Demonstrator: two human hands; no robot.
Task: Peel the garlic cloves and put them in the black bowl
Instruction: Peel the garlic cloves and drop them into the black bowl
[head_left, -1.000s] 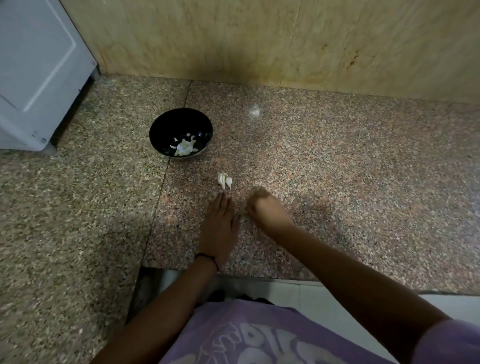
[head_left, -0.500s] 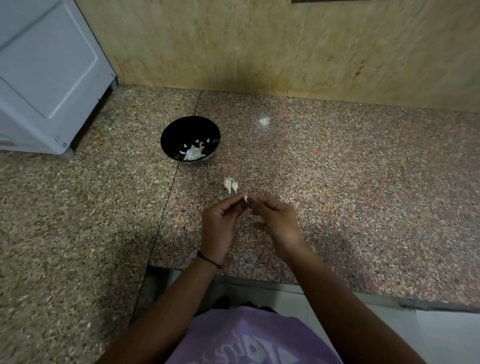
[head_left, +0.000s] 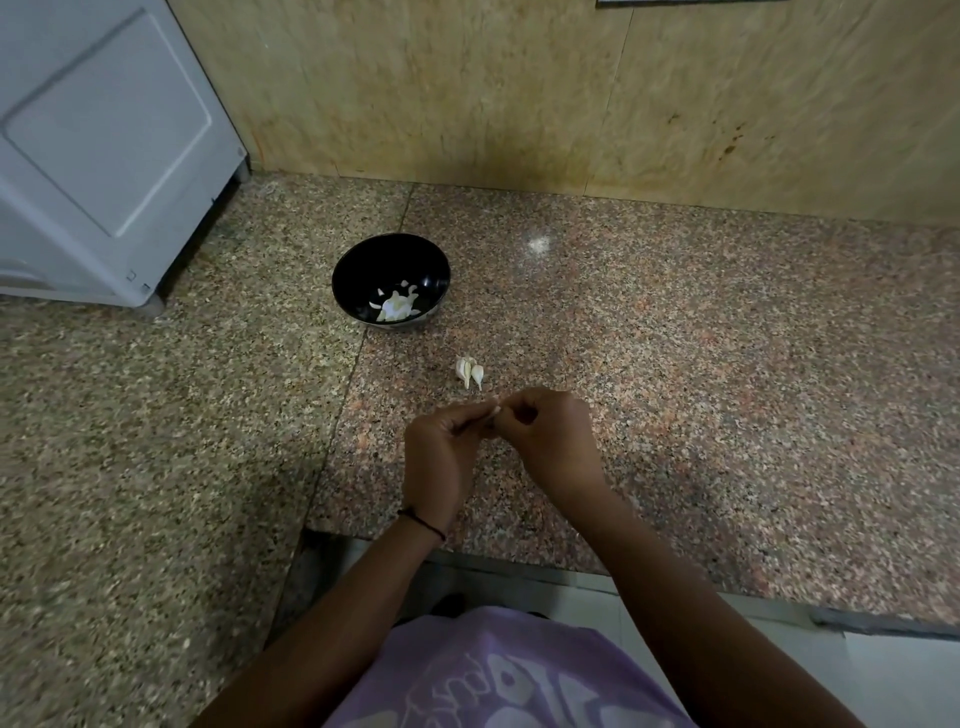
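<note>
A black bowl stands on the granite counter and holds several pale garlic pieces. A small cluster of unpeeled garlic cloves lies on the counter between the bowl and my hands. My left hand and my right hand meet fingertip to fingertip just in front of that cluster. Together they pinch one small garlic clove, of which only a white sliver shows between the fingers. A black thread band circles my left wrist.
A grey-white appliance stands at the far left on the counter. A beige stone wall rises behind. The speckled granite counter ends in a front edge just below my forearms.
One second ago my hands lay low on the counter near the cloves. They have since risen and come together, pinching one clove between the fingertips. The camera has tilted up slightly.
</note>
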